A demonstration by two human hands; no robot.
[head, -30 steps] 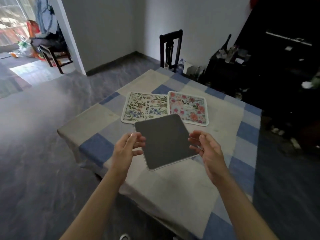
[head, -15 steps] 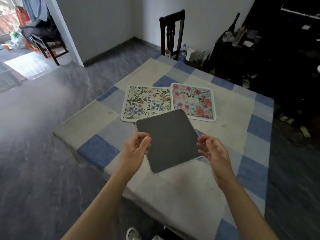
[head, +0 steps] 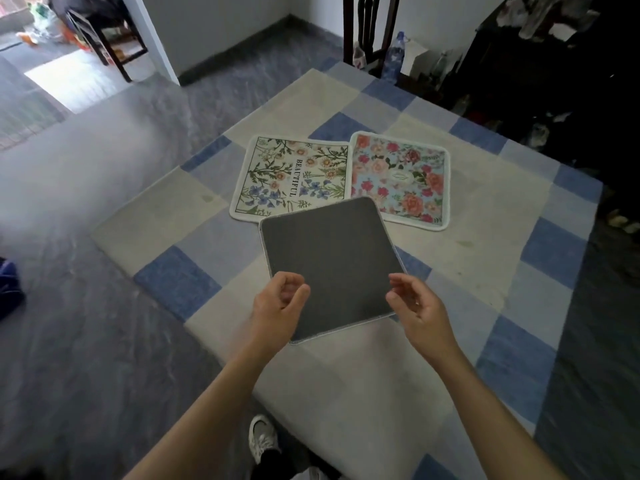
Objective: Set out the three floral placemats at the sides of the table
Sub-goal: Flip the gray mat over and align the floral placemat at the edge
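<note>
Three placemats are sitting bunched at the middle of the table (head: 346,375), which is wearing a blue and beige checked cloth (head: 180,282); none is lying at a table side. The white placemat with green stems and the word BEAUTIFUL (head: 277,174) is lying face up at centre frame. The pink rose placemat (head: 401,178) is lying face up just to its right, with their edges touching or slightly overlapping. The third placemat (head: 332,261) is lying below them in the frame with its grey backing up, turned a bit, its upper edge overlapping the bottom edges of both floral ones. The left hand (head: 278,308) is hovering at the grey mat's lower left edge, its fingers (head: 292,280) curling loosely inward with the thumb up, gripping nothing that shows. The right hand (head: 417,308) is hovering at the lower right corner, fingers (head: 403,280) loosely bent and a little apart, also pinching nothing. Cannot tell whether either hand is touching the mat underneath. Both forearms are reaching in from the bottom of the frame. A dark wooden chair (head: 369,26) is standing at the top centre beyond the table, with a plastic bottle (head: 394,58) just right of it. Dark furniture (head: 519,81) is filling the upper right. A grey shoe (head: 261,439) is showing at bottom centre.
</note>
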